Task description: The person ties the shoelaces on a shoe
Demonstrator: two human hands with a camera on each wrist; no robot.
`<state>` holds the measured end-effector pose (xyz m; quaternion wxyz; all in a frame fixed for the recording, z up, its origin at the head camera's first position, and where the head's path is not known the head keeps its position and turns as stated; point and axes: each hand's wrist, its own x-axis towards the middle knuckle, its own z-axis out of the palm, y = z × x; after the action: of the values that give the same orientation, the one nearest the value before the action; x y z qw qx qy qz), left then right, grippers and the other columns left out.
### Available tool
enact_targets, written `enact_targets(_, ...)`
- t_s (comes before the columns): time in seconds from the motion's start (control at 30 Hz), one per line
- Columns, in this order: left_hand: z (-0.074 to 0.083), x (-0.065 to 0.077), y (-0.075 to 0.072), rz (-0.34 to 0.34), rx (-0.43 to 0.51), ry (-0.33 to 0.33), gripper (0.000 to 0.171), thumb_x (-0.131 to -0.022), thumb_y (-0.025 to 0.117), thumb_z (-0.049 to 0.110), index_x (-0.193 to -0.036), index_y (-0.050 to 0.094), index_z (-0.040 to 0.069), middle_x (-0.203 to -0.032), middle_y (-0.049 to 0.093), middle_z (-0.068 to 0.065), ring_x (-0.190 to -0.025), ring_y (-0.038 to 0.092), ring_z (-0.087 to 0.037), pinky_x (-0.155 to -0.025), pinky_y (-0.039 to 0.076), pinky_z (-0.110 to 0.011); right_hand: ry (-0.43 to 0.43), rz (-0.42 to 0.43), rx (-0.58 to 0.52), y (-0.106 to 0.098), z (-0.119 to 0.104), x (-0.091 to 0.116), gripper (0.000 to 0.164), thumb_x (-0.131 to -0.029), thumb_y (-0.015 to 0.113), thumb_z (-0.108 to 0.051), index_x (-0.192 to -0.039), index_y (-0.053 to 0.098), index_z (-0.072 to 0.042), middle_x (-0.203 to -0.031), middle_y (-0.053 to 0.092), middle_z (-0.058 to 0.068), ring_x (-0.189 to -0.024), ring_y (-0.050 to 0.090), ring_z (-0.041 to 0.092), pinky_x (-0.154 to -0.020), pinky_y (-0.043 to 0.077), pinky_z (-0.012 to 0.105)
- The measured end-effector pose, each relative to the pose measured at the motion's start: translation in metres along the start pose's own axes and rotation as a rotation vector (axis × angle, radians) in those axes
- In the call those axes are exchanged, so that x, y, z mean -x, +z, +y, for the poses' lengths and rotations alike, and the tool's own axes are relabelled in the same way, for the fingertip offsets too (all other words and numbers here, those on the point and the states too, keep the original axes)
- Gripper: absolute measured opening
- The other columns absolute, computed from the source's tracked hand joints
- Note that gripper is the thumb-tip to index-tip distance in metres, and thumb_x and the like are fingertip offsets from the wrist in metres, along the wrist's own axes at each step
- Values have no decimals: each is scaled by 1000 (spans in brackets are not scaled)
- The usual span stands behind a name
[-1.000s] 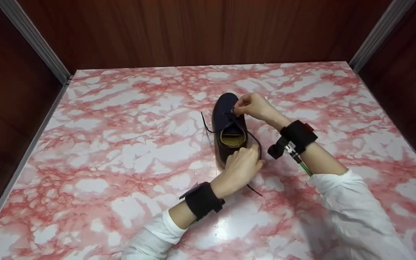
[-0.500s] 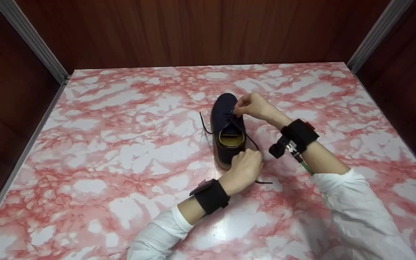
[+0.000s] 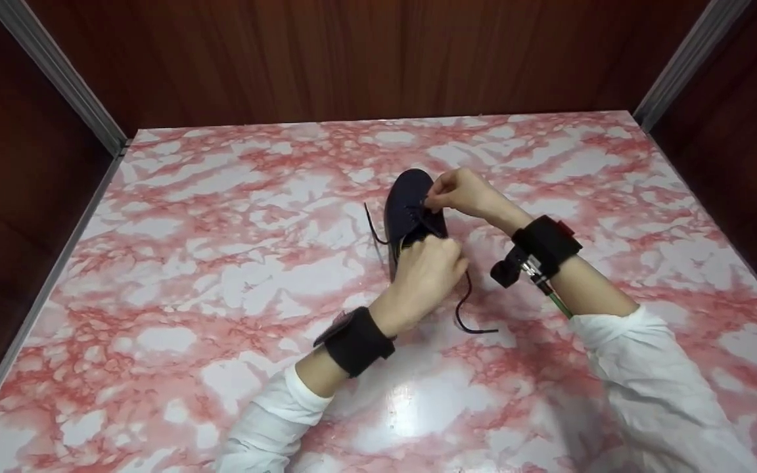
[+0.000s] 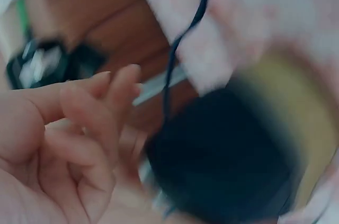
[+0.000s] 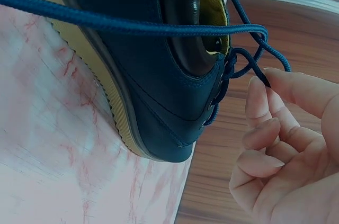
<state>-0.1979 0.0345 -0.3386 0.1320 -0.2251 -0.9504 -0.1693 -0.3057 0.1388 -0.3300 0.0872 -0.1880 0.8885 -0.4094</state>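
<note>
A navy lace-up shoe (image 3: 408, 190) with a yellowish sole and lining points away from me in the head view. My right hand (image 3: 462, 192) is at its front lacing; the right wrist view has thumb and forefinger pinching a dark blue shoelace (image 5: 253, 64) beside the eyelets. My left hand (image 3: 426, 272) is above the shoe's opening and hides much of its heel. Its fingers look loosely bent in the left wrist view, with nothing visible between them. One lace end (image 3: 462, 314) trails onto the table at right, the other (image 3: 372, 223) lies off the shoe's left side.
The table (image 3: 188, 295) has a red and white marbled top. Dark wood panels (image 3: 378, 59) close it in at the back and both sides. Black straps (image 3: 357, 343) sit on both wrists, a small camera (image 3: 506, 270) on the right one.
My left hand has moved forward from beside the heel to over the shoe's opening. More of the right-hand lace end shows on the table. My right hand stays at the lacing.
</note>
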Motion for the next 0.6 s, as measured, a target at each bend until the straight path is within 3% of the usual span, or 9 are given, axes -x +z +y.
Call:
enact_targets(0.13,-19,-18,-35,76,43,-57,17,-70,45,30,-60,53,20,-55,46,7,-47,43,-10,-38,32,-24,27,15,47,-1,-1,0,21,-61,57,-24,-68,54,-5,-65,52,5,-60,44,12,-53,33,23)
enact_targets(0.23,-37,-29,-48,105,82,-101,15,-68,47,33,-65,54,20,-57,45,8,-49,42,-8,-40,31,-23,19,7,50,-2,-1,-1,23,-62,56,-27,-68,54,-5,-64,52,6,-59,44,12,-53,33,23)
enact_targets(0.33,-56,-35,-45,78,110,-138,21,-65,48,38,-68,52,18,-57,45,7,-50,41,-8,-40,30,-23,4,-10,35,-2,1,-2,23,-61,56,-28,-67,55,-5,-62,53,6,-60,46,14,-54,34,24)
enact_targets(0.43,-70,-37,-33,36,152,-150,29,-63,48,41,-72,51,13,-59,43,4,-51,40,-9,-41,31,-22,-3,-17,27,-1,3,-2,19,-62,56,-25,-66,55,-7,-61,53,6,-61,48,15,-54,34,24)
enact_targets(0.6,-83,-40,-12,14,194,-154,38,-60,45,46,-76,52,12,-60,42,4,-52,39,-8,-41,32,-21,-2,-6,31,0,3,-2,17,-63,56,-24,-66,56,-7,-60,53,6,-60,47,13,-55,33,24)
